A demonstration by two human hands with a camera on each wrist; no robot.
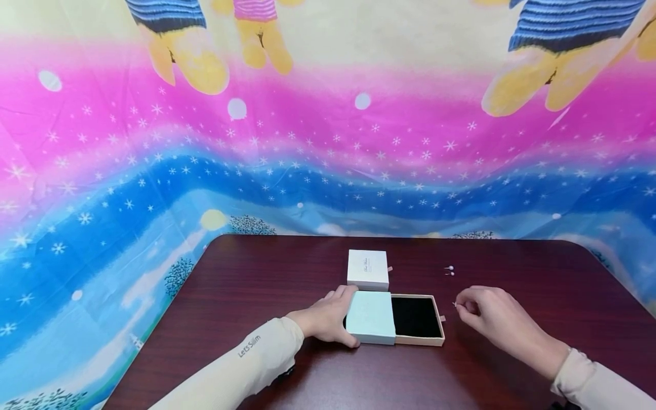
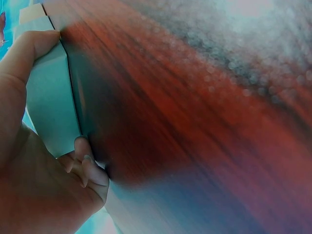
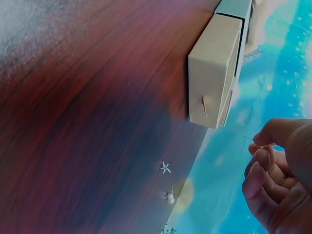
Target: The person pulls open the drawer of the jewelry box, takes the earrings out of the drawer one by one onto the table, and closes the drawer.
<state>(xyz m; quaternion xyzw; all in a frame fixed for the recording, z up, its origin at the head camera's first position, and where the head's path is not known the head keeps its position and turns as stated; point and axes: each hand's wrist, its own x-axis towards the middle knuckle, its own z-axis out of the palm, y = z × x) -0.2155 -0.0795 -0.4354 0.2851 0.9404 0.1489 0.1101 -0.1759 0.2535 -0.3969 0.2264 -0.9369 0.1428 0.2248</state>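
My left hand grips the left end of a mint-green box sleeve, thumb at the near side and fingers at the far side. A shallow drawer with a black lining juts from the sleeve's right end, a small ribbon tab on its outer wall. Right of the drawer, my right hand pinches an earring, whose thin pin pokes out of the fingertips; its head is hidden by the fingers. On the table in the right wrist view lie a silver starfish-shaped earring and a white pearl stud.
A small white box with a ribbon tab stands just behind the mint sleeve. Pearl studs lie at the back right of the dark red-brown table. A colourful printed cloth hangs behind the table.
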